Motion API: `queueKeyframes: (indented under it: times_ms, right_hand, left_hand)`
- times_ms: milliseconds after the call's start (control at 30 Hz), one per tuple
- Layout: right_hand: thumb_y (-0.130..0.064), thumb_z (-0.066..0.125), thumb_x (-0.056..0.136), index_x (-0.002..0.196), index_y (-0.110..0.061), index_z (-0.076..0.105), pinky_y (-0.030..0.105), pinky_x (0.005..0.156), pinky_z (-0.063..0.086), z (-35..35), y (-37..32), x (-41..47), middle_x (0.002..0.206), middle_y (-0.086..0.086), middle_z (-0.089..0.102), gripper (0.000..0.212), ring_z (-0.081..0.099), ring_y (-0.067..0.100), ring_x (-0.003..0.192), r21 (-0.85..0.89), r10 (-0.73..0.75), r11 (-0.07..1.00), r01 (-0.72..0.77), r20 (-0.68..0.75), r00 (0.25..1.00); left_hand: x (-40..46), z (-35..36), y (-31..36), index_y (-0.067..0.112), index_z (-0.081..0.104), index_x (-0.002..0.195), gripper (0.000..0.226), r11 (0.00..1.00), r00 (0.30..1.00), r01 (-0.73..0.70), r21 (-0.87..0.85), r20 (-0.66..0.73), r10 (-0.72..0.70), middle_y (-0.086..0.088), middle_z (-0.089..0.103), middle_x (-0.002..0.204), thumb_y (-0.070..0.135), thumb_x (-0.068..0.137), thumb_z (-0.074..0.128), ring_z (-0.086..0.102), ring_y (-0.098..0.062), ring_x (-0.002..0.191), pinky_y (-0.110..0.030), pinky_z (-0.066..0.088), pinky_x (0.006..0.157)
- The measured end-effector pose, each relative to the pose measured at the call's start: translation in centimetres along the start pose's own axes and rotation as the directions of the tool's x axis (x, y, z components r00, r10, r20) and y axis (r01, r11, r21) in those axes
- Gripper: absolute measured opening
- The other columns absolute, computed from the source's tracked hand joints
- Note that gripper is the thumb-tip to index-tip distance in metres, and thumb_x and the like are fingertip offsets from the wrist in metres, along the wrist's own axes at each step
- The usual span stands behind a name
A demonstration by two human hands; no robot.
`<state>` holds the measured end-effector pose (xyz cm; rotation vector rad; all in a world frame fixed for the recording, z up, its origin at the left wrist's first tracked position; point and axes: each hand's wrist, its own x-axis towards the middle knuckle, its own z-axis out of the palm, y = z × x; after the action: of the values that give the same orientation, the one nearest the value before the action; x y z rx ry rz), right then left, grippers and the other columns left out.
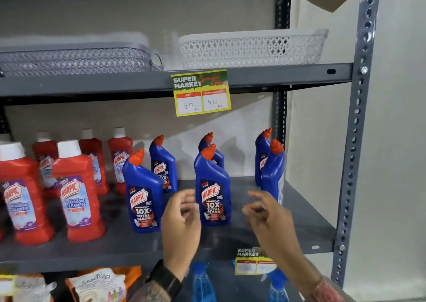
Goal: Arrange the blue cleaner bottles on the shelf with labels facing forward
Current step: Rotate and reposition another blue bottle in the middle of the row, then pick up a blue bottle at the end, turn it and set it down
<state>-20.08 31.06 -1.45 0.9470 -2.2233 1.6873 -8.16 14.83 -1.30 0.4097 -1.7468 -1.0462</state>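
Note:
Several blue cleaner bottles with red caps stand on the grey shelf (304, 223). The front left bottle (144, 193) and the front middle bottle (213, 186) show their labels to the front. The front right bottle (274, 172) is turned, its label to the side. Behind them stand three more: a back left bottle (163, 163), a back middle bottle (211, 149) and a back right bottle (261, 158). My left hand (181, 223) hovers just left of the middle bottle, fingers curled, holding nothing. My right hand (267, 216) hovers right of it, below the turned bottle, fingers apart and blurred.
Red bathroom cleaner bottles (76, 193) fill the shelf's left half. A yellow price tag (201, 93) hangs from the shelf above, where a grey basket (76, 58) and a white basket (251, 48) stand. Spray bottles (201, 281) and pouches (99, 285) sit below. An upright post (357, 140) bounds the right.

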Motion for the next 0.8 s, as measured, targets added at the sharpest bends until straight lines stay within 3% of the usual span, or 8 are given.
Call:
queueKeyframes:
  times_ms: [100, 200, 300, 367, 433, 500, 600, 800]
  right_hand:
    - [-0.010, 0.072, 0.092, 0.110, -0.028, 0.068, 0.027, 0.063, 0.061, -3.5, 0.9, 0.3, 0.084, -0.011, 0.076, 0.025, 0.074, 0.009, 0.072, 0.013, -0.035, 0.999, 0.039, -0.234, 0.972]
    - [0.004, 0.063, 0.092, 0.108, -0.025, 0.064, 0.035, 0.068, 0.061, -6.1, 2.3, 3.1, 0.087, -0.011, 0.072, 0.034, 0.072, 0.017, 0.076, 0.051, 0.012, 0.999, 0.005, -0.327, 0.945]
    - [-0.003, 0.058, 0.096, 0.120, -0.028, 0.061, 0.034, 0.075, 0.059, -7.0, 3.5, 6.0, 0.102, -0.013, 0.069, 0.035, 0.069, 0.014, 0.088, 0.133, 0.152, 0.982, -0.131, -0.165, 0.975]
    - [-0.011, 0.056, 0.101, 0.136, -0.025, 0.057, 0.025, 0.072, 0.053, -7.2, 4.5, 7.5, 0.119, -0.004, 0.068, 0.038, 0.067, 0.012, 0.096, 0.193, 0.236, 0.954, -0.230, -0.011, 0.972]
    - [-0.018, 0.052, 0.104, 0.145, -0.026, 0.052, 0.025, 0.079, 0.050, -6.8, 5.3, 8.5, 0.132, -0.002, 0.064, 0.041, 0.064, 0.014, 0.109, 0.223, 0.285, 0.928, -0.300, 0.095, 0.954]
    - [-0.018, 0.049, 0.106, 0.143, -0.026, 0.052, 0.025, 0.079, 0.052, -6.3, 5.9, 9.0, 0.131, -0.001, 0.066, 0.038, 0.067, 0.012, 0.108, 0.290, 0.305, 0.894, -0.342, 0.165, 0.938]
    - [-0.019, 0.050, 0.107, 0.140, -0.025, 0.055, 0.024, 0.073, 0.057, -5.9, 6.8, 9.2, 0.121, 0.002, 0.073, 0.034, 0.074, 0.015, 0.103, 0.381, 0.311, 0.853, -0.358, 0.182, 0.933]
    - [-0.017, 0.052, 0.106, 0.134, -0.026, 0.060, 0.039, 0.093, 0.059, -6.8, 5.6, 9.4, 0.114, 0.003, 0.076, 0.030, 0.073, 0.022, 0.108, 0.413, 0.258, 0.863, -0.291, 0.136, 0.957]
  left_hand:
    - [-2.0, 2.5, 2.4, 0.019, 0.074, 0.105, 0.016, 0.992, 0.988, -0.125, -0.012, 0.090, 0.126, 0.008, 0.074, 0.093, 0.007, 0.095, 0.069, 0.071, -0.007, 0.089, -0.011, 0.055, 0.070]
    - [-2.4, 6.7, 4.2, 0.022, 0.073, 0.112, 0.019, 0.992, 0.946, -0.126, 0.001, 0.302, 0.120, 0.013, 0.074, 0.093, 0.017, 0.094, 0.070, 0.072, -0.006, 0.089, -0.014, 0.057, 0.072]
    - [-1.5, 10.7, 4.9, 0.029, 0.061, 0.129, 0.037, 0.994, 0.929, -0.086, 0.069, 0.366, 0.055, 0.023, 0.065, 0.107, 0.029, 0.094, 0.070, 0.069, 0.000, 0.098, -0.015, 0.057, 0.081]
    - [-0.8, 12.8, 4.8, 0.030, 0.054, 0.136, 0.049, 0.994, 0.932, 0.000, 0.109, 0.360, -0.040, 0.018, 0.062, 0.118, 0.036, 0.091, 0.073, 0.067, -0.008, 0.107, -0.027, 0.058, 0.092]
    - [-0.2, 14.2, 4.4, 0.028, 0.055, 0.135, 0.052, 0.985, 0.917, 0.084, 0.150, 0.375, -0.136, 0.014, 0.065, 0.120, 0.041, 0.088, 0.075, 0.066, -0.010, 0.108, -0.037, 0.057, 0.096]
    - [-0.1, 15.0, 4.1, 0.028, 0.059, 0.127, 0.043, 0.977, 0.902, 0.133, 0.169, 0.388, -0.190, 0.014, 0.070, 0.110, 0.041, 0.088, 0.075, 0.068, -0.009, 0.102, -0.038, 0.058, 0.095]
    - [-0.3, 15.6, 4.1, 0.027, 0.060, 0.120, 0.034, 0.973, 0.926, 0.124, 0.196, 0.330, -0.185, 0.015, 0.069, 0.100, 0.037, 0.091, 0.074, 0.068, -0.009, 0.094, -0.032, 0.057, 0.088]
    - [0.1, 15.7, 4.9, 0.027, 0.062, 0.125, 0.037, 0.981, 0.955, 0.056, 0.186, 0.276, -0.107, 0.015, 0.073, 0.106, 0.035, 0.091, 0.075, 0.071, -0.007, 0.097, -0.031, 0.059, 0.087]
